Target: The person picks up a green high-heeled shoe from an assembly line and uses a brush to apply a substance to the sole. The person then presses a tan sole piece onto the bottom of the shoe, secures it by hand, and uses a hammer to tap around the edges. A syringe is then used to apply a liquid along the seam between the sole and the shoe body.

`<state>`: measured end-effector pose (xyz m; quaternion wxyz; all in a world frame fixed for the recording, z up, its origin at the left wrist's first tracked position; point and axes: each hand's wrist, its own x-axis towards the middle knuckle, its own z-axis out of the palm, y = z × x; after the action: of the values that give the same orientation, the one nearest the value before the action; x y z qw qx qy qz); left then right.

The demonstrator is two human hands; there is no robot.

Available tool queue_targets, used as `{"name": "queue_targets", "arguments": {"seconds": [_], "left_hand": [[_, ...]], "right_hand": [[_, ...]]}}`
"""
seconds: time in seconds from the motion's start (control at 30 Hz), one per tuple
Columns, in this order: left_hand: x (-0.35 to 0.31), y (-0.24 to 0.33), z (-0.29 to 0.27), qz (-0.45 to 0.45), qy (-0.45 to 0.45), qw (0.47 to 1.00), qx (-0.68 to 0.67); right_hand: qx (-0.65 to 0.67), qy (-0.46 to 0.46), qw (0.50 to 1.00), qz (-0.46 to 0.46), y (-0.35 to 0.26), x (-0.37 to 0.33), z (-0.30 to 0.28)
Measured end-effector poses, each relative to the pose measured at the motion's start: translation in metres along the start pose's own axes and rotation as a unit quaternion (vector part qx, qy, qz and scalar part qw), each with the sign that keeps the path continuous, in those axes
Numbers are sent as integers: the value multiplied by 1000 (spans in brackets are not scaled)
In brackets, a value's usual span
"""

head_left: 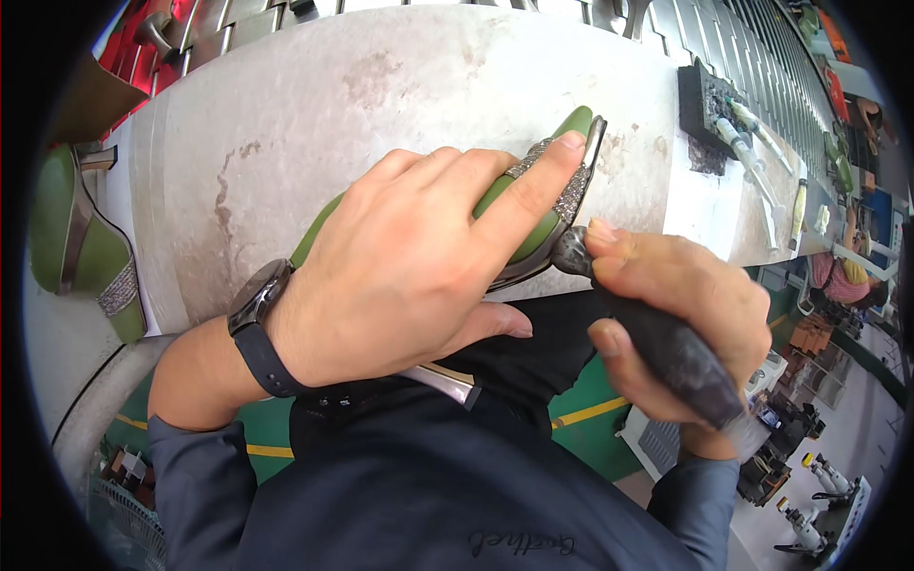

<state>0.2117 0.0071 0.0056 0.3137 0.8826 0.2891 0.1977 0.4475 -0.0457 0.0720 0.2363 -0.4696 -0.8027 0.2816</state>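
Observation:
A green high-heeled shoe with a glittering band lies on its side on the worktable's near edge, its toe pointing away to the right. My left hand spreads over the shoe and holds it, index finger reaching across the band. Below my wrist the metallic heel sticks out toward me. In my right hand is a dark, bottle-shaped tool with a rounded, smeared head. That head touches or nearly touches the shoe's sole edge beside the band. My left palm hides much of the shoe.
Another green heeled shoe lies at the far left. The pale worktable has brown stains. Toward the right back, a black block stands beside slim syringes. A slatted metal conveyor runs behind. Another person is at the far right.

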Motion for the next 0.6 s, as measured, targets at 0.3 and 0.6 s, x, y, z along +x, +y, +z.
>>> {"name": "queue_targets", "arguments": {"seconds": [0.3, 0.6], "left_hand": [[-5, -6, 4, 11, 13, 999, -36], [-5, -32, -16, 80, -49, 981, -170]], "right_hand": [[-52, 162, 985, -16, -17, -28, 58], [-34, 267, 963, 26, -41, -33, 116]]}}
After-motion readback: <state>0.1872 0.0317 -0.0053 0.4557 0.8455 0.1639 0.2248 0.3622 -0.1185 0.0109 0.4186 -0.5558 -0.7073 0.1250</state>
